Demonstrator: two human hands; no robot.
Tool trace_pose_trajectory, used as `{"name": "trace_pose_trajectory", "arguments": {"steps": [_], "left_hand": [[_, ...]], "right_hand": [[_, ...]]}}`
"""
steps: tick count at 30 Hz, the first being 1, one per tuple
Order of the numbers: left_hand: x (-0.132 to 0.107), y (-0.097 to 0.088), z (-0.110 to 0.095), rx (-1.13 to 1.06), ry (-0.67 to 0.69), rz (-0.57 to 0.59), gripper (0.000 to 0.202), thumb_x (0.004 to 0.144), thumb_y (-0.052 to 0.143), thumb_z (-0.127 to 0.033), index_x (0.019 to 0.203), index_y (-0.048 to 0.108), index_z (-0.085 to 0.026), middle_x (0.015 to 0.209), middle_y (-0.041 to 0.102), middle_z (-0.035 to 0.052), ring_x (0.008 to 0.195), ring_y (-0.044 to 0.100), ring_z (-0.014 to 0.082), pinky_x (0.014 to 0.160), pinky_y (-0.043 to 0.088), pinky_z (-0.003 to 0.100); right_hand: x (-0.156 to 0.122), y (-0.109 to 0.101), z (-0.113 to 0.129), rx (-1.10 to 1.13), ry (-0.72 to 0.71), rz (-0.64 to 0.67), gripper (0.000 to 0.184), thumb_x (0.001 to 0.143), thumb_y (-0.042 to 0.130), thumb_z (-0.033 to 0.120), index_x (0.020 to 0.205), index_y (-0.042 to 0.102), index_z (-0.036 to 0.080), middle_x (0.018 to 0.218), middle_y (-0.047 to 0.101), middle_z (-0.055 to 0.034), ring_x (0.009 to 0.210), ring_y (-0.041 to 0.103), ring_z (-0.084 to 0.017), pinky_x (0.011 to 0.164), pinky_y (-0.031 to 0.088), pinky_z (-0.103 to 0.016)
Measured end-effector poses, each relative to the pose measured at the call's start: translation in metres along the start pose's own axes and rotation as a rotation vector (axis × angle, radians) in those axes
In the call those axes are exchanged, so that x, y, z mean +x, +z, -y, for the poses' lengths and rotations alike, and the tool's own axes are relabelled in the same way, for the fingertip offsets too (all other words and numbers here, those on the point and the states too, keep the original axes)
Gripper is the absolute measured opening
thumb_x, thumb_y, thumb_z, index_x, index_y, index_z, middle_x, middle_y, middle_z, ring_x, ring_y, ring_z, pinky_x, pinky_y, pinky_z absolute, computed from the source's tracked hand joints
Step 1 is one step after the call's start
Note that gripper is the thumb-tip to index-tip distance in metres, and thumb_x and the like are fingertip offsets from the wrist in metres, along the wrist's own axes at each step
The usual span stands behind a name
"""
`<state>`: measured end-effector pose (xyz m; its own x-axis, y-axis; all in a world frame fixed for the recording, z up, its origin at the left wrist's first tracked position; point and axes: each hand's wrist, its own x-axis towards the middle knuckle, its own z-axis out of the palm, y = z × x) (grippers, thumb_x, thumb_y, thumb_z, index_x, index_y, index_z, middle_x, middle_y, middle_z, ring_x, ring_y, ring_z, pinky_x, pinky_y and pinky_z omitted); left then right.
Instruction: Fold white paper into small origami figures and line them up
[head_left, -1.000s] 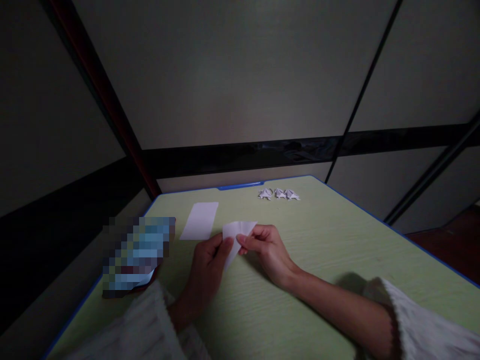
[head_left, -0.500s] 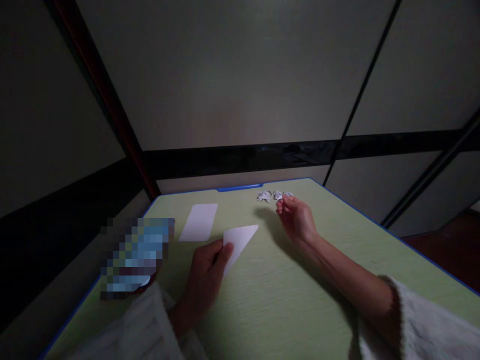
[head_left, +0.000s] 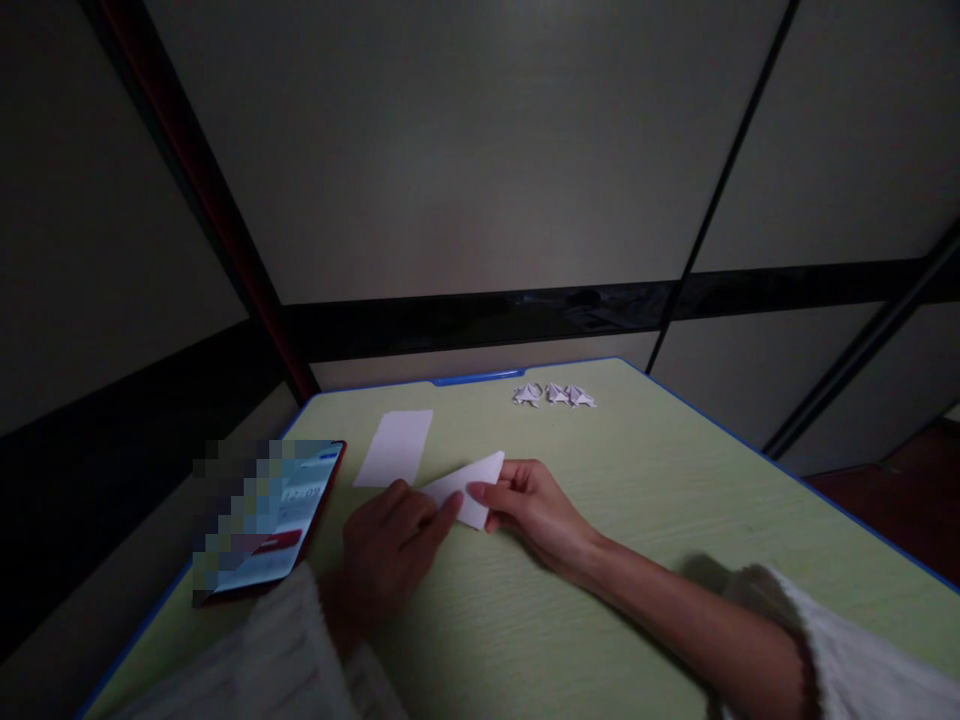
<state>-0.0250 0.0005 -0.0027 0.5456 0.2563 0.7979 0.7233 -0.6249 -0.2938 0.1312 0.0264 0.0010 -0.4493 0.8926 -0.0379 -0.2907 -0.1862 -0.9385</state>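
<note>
Both hands grip a folded white sheet of paper (head_left: 484,478) above the middle of the table. My left hand (head_left: 394,545) is closed on its left side, the thumb pressed on the near face. At the other end, my right hand (head_left: 540,510) pinches the paper between thumb and curled fingers. Behind my left hand a flat white sheet (head_left: 396,447) lies on the table. Three small folded white paper figures (head_left: 556,394) stand in a row toward the far edge.
A phone or tablet in a red case (head_left: 289,530), partly pixelated, lies at the table's left side. The light green table (head_left: 622,620) has a blue rim and a blue handle (head_left: 478,377) at its far edge. Dark-banded panels (head_left: 480,150) rise just behind.
My right hand has come left and toward me from near the paper figures and now grips the paper. The paper has turned in my left hand, and all three figures are uncovered.
</note>
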Motion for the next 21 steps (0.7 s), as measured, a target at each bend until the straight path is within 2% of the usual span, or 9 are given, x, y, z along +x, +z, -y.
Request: {"name": "trace_pose_trajectory", "arguments": {"steps": [4, 7, 9, 12, 15, 19, 21], "left_hand": [[0.002, 0.001, -0.006, -0.056, -0.107, 0.02, 0.019, 0.066, 0.049, -0.004, 0.07, 0.06, -0.018, 0.067, 0.055, 0.0026, 0.066, 0.047, 0.0147, 0.06, 0.038, 0.027], [0.005, 0.0, -0.012, -0.222, -0.274, 0.038, 0.022, 0.064, 0.043, -0.002, 0.077, 0.055, -0.016, 0.08, 0.053, 0.0059, 0.078, 0.048, 0.0184, 0.069, 0.038, 0.034], [0.007, 0.0, -0.017, -0.363, -0.404, 0.091, 0.02, 0.068, 0.041, -0.005, 0.084, 0.051, -0.014, 0.081, 0.051, 0.0065, 0.079, 0.047, 0.0178, 0.069, 0.039, 0.032], [0.011, 0.003, -0.02, -0.563, -0.663, 0.208, 0.011, 0.076, 0.039, -0.015, 0.083, 0.047, -0.015, 0.072, 0.049, 0.002, 0.068, 0.047, 0.0139, 0.062, 0.039, 0.026], [0.014, 0.008, -0.02, -0.701, -0.873, 0.281, 0.011, 0.078, 0.038, -0.022, 0.078, 0.047, -0.016, 0.069, 0.049, 0.0, 0.066, 0.048, 0.0124, 0.059, 0.037, 0.024], [0.014, 0.012, -0.019, -0.804, -0.951, 0.366, 0.02, 0.078, 0.037, -0.026, 0.061, 0.044, -0.017, 0.056, 0.045, -0.0031, 0.055, 0.043, 0.0109, 0.052, 0.033, 0.022], [0.013, 0.012, -0.019, -0.81, -0.962, 0.366, 0.023, 0.077, 0.037, -0.027, 0.057, 0.043, -0.017, 0.052, 0.042, -0.004, 0.052, 0.041, 0.0103, 0.049, 0.031, 0.022]], "right_hand": [[0.005, -0.009, -0.003, -0.204, -0.08, 0.002, 0.019, 0.065, 0.057, 0.028, 0.059, 0.053, 0.01, 0.046, 0.049, 0.0027, 0.04, 0.042, -0.004, 0.041, 0.03, -0.017], [0.006, -0.013, -0.004, -0.376, -0.093, 0.019, 0.017, 0.069, 0.051, 0.027, 0.063, 0.05, 0.011, 0.047, 0.045, 0.004, 0.039, 0.038, -0.004, 0.039, 0.029, -0.017], [0.004, -0.013, -0.004, -0.472, -0.088, 0.075, 0.015, 0.072, 0.048, 0.026, 0.068, 0.049, 0.012, 0.049, 0.044, 0.0042, 0.039, 0.038, -0.005, 0.038, 0.029, -0.017], [-0.001, -0.011, -0.002, -0.598, -0.091, 0.172, 0.009, 0.074, 0.045, 0.021, 0.069, 0.047, 0.013, 0.05, 0.042, 0.0045, 0.041, 0.037, -0.005, 0.039, 0.029, -0.016], [-0.004, -0.009, -0.002, -0.689, -0.095, 0.235, 0.009, 0.073, 0.046, 0.019, 0.066, 0.047, 0.013, 0.049, 0.04, 0.0046, 0.043, 0.036, -0.005, 0.039, 0.028, -0.016], [-0.005, -0.009, -0.003, -0.705, -0.084, 0.287, 0.011, 0.074, 0.047, 0.022, 0.068, 0.048, 0.013, 0.049, 0.04, 0.0048, 0.043, 0.036, -0.005, 0.039, 0.027, -0.015], [-0.004, -0.01, -0.004, -0.688, -0.067, 0.296, 0.012, 0.074, 0.047, 0.024, 0.067, 0.047, 0.013, 0.049, 0.041, 0.005, 0.043, 0.037, -0.005, 0.039, 0.029, -0.015]]}}
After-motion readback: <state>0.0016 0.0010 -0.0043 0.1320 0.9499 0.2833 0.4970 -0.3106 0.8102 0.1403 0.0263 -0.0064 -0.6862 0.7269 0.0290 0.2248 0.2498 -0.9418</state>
